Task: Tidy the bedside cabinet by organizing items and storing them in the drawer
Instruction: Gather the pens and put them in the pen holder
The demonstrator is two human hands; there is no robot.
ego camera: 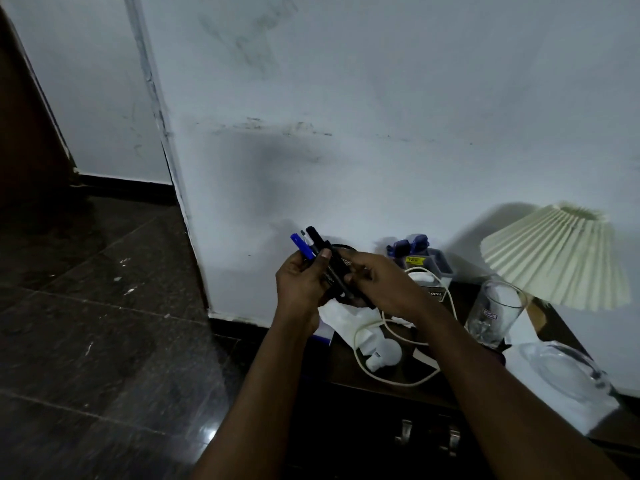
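Observation:
My left hand [303, 284] grips a bundle of pens and markers [311, 245], blue and black caps sticking up past my thumb. My right hand [379, 284] holds the lower ends of the same bundle, above the left end of the dark bedside cabinet [346, 362]. A black mesh holder [343, 252] shows behind the pens, mostly hidden by my hands. The cabinet's drawer front with metal handles [429, 438] sits shut below my right forearm.
On the cabinet lie a white cable [388, 375], a white bulb [382, 355], white tissue [341, 318], a clear box with blue clips [420, 259], a tall glass [493, 311], a glass dish [568, 372] and a pleated lamp [557, 258]. Dark tiled floor lies to the left.

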